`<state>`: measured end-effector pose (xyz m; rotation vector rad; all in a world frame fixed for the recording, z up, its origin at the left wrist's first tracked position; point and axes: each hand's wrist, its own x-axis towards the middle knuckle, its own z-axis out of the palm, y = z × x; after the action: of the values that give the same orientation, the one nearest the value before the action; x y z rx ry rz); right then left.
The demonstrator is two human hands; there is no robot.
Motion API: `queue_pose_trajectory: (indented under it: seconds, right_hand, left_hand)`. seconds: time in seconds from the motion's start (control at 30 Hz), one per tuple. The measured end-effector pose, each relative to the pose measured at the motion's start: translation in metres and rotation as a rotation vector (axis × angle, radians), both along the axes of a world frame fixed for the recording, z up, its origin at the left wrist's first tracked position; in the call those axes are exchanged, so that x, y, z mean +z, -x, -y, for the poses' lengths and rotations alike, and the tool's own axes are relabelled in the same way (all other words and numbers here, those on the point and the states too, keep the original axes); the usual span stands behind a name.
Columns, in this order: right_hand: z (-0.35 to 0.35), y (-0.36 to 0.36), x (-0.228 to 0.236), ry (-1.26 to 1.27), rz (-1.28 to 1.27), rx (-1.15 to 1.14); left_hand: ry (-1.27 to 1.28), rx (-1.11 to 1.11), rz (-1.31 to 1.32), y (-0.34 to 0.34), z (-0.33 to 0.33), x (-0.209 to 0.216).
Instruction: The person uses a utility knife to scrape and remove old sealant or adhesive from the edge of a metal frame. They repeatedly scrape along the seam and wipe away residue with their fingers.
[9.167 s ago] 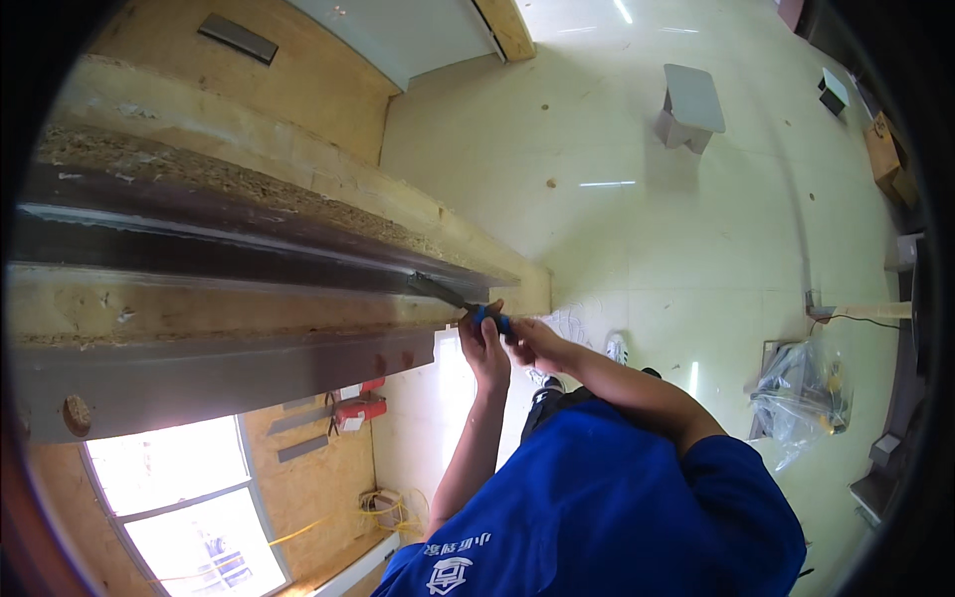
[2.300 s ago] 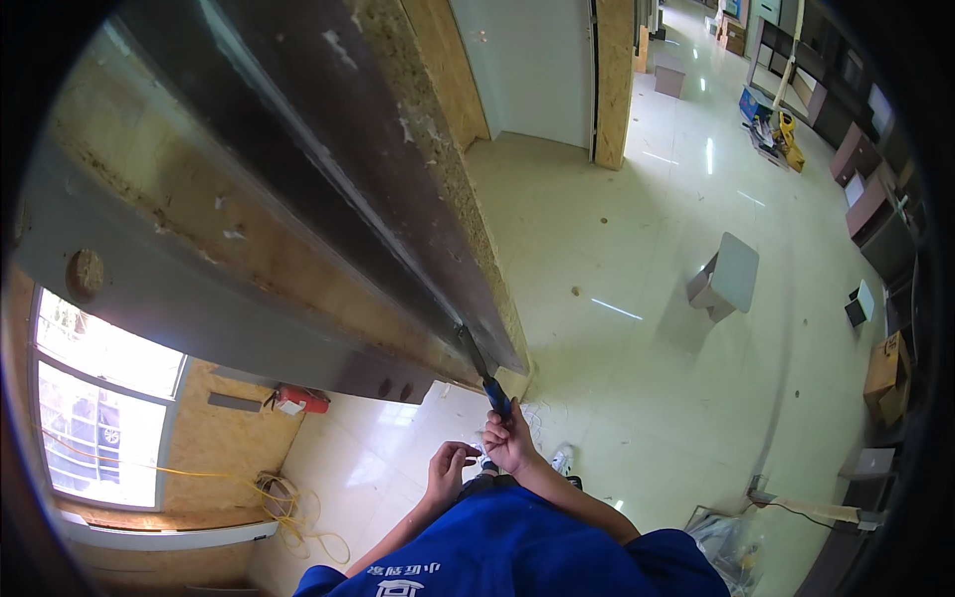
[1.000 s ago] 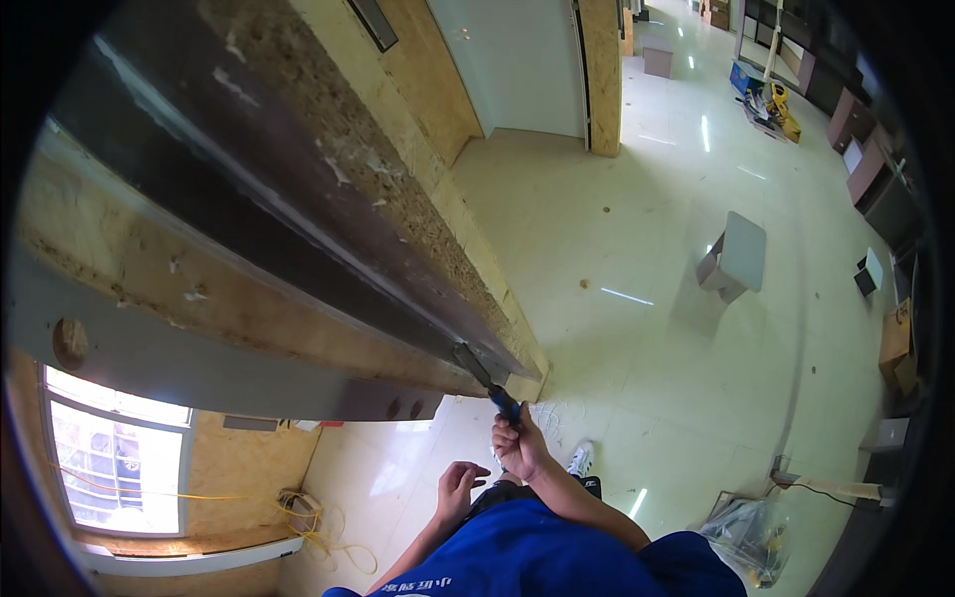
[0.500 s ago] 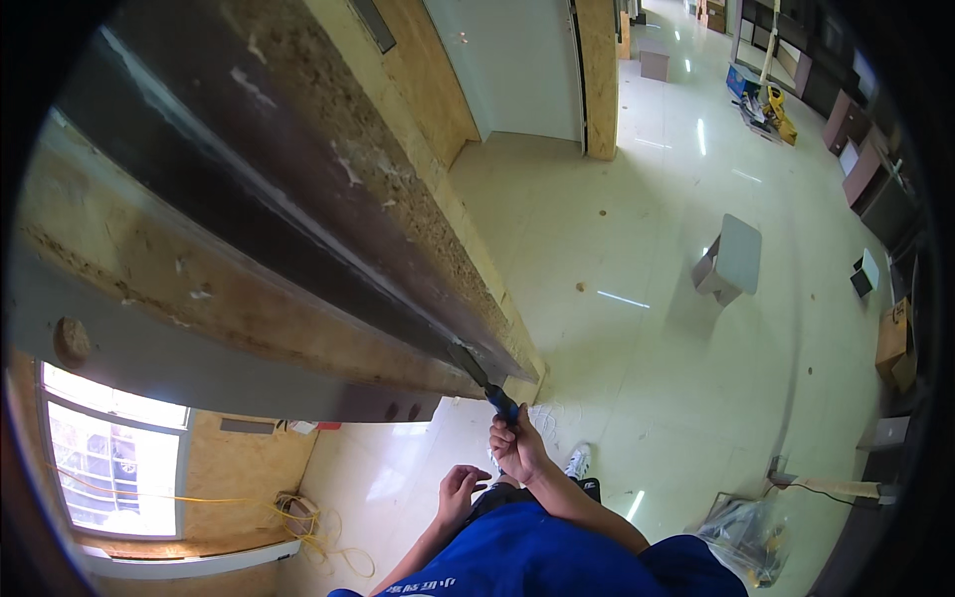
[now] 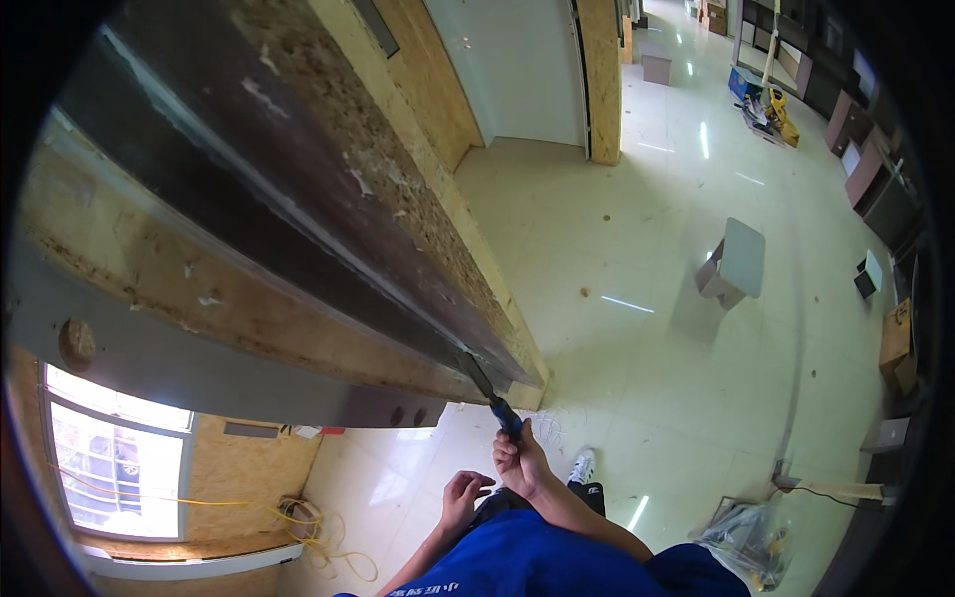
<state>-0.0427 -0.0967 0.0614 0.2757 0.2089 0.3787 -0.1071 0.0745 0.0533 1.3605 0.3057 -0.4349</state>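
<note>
Right hand on scraper, blade at the near end of a dark channel; left hand free.
Scraper [image 5: 494, 401] just below centre, 6 o'clock, blade angled to 11 o'clock, tip seemingly touching dark channel [image 5: 249, 214]; exact contact too small to tell. Right hand [image 5: 520, 460] wrapped round the blue-and-black handle. Left hand [image 5: 461, 495] at its 8 o'clock, near, fingers loosely curled, nothing visible in it. Grey stool [image 5: 741, 261] at 3 o'clock, yellow cord [image 5: 333, 567] at 7.
</note>
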Motion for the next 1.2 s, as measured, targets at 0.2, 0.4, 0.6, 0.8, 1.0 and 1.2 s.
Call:
queue_pose_trajectory:
  seconds: [0.2, 0.4, 0.6, 0.8, 1.0, 1.2]
  right_hand:
    - [0.007, -0.017, 0.006, 0.134, -0.097, 0.016]
    - [0.010, -0.019, 0.011, 0.126, -0.128, 0.019]
    - [0.007, -0.022, 0.017, 0.089, -0.177, 0.038]
    - [0.007, -0.018, 0.015, 0.111, -0.168, 0.036]
    - [0.012, -0.020, 0.015, 0.128, -0.162, 0.014]
    - [0.010, -0.019, 0.020, 0.139, -0.108, 0.039]
  left_hand:
    - [0.003, -0.015, 0.005, 0.001, 0.000, -0.001]
    - [0.014, 0.002, -0.005, 0.004, -0.004, -0.004]
    - [0.031, -0.005, -0.020, 0.007, -0.006, -0.002]
    - [0.031, 0.004, -0.050, 0.008, -0.007, -0.004]
    - [0.028, -0.004, -0.077, 0.016, -0.012, -0.014]
    - [0.021, -0.024, -0.052, 0.013, -0.013, -0.015]
